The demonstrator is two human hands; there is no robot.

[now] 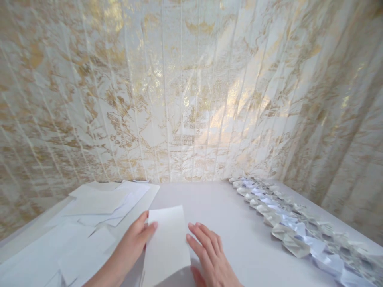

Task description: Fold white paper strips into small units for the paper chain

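A white rectangular piece of paper is in front of me, its far end tilted slightly up. My left hand grips its left edge, thumb on top and fingers underneath. At the lower left of the paper, more than one layer seems to show; whether it is folded or stacked I cannot tell. Close to the paper's right edge is my right hand, fingers spread and slightly bent, holding nothing. A dark shadow falls across the near end of the paper.
Loose white sheets lie overlapping on the left of the white table. Along the right side run rows of folded paper pieces, in grey-white and bluish white. A patterned gold and white curtain hangs behind the table.
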